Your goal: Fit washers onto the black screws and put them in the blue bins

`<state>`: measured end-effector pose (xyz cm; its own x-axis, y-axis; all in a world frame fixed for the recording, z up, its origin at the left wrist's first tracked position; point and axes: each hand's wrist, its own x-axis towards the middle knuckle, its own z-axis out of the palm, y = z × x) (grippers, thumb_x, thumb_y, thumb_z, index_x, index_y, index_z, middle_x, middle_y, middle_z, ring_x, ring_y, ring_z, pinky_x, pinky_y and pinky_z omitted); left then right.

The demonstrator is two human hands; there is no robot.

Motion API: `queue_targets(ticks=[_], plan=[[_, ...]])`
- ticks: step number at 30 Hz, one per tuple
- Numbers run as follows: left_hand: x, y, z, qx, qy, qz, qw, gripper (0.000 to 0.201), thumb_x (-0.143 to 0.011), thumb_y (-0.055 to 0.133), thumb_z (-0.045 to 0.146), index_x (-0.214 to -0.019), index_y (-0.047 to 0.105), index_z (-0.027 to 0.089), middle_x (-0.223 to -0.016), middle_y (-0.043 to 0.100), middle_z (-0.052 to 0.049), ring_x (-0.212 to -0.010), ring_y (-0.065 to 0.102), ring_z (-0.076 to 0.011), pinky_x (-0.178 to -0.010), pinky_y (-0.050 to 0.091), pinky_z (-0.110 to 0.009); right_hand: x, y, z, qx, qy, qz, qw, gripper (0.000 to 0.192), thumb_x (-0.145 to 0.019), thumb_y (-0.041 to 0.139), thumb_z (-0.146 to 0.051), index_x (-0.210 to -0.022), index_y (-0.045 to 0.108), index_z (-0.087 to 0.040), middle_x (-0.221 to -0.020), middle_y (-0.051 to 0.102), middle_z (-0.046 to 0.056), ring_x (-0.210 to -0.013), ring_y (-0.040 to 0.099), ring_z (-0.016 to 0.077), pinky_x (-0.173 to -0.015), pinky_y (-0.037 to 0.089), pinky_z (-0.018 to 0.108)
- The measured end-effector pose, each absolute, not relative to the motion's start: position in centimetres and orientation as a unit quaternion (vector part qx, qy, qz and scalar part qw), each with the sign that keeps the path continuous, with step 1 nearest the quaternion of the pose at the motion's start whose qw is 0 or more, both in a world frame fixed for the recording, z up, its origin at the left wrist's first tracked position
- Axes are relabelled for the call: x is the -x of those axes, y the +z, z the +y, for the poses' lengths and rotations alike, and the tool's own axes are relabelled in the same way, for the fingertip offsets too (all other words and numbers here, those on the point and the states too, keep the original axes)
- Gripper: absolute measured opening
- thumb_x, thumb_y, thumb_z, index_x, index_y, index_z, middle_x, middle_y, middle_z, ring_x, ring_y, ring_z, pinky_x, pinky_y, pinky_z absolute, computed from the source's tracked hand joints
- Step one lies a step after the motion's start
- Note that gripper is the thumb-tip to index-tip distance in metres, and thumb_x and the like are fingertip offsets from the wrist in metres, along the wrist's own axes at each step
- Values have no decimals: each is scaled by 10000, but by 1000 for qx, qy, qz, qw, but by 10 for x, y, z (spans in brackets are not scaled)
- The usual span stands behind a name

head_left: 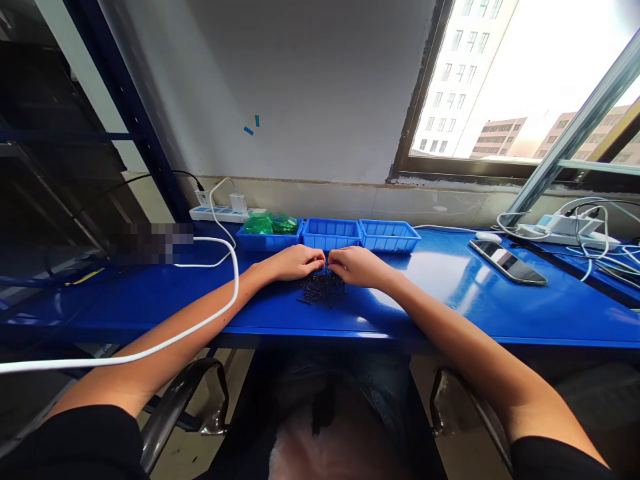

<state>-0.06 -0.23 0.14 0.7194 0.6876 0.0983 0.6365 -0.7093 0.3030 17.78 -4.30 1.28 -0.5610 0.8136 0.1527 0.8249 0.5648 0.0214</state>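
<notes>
A loose heap of small black screws point(323, 290) lies on the blue tabletop near its front edge. My left hand point(295, 262) comes in from the left over the back of the heap, its fingers closed in a pinch. From the other side my right hand point(357, 265) meets it, thumb and fingers also pinched, the fingertips of both hands almost touching. Something tiny and dark shows between them, too small to name. Just behind the hands stand three blue bins in a row: the left bin point(265, 245) with green plastic bags point(273, 224), the middle bin point(331, 233), and the right bin point(390, 237).
A phone point(509, 261) lies on the right of the table point(440, 287). Power strips with plugs and cables stand at back left point(220, 213) and far right point(565, 230). A thick white cable point(200, 327) arcs across the view before my left forearm. Chair armrests flank my lap.
</notes>
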Motion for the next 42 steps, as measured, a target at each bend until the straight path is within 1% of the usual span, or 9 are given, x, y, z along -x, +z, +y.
queue_targets(ticks=[18,25,42], plan=[[1,1,-2,-919,104,359,129,257,-831,397,294,-905,602,158,-732,636,-11,-609,519,-128,-573,334,-219,-178,12,-42,456,-43,-887,57,207,-900,440,-271,-908,618,-165,-845,680,52,-757,599,153,-580,274,237],[2,2,-2,-920,102,357,126,268,-840,378,300,-895,598,156,-704,615,-7,-593,504,-127,-576,334,-222,-177,12,-43,456,-49,-885,81,219,-910,427,-268,-871,611,-156,-834,674,55,-752,593,149,-581,266,239],[2,3,-3,-922,101,354,119,289,-840,371,308,-906,607,154,-724,633,-17,-609,525,-136,-587,347,-227,-176,12,-43,458,-54,-885,68,211,-918,420,-258,-885,603,-158,-862,676,63,-774,603,155,-587,278,240]])
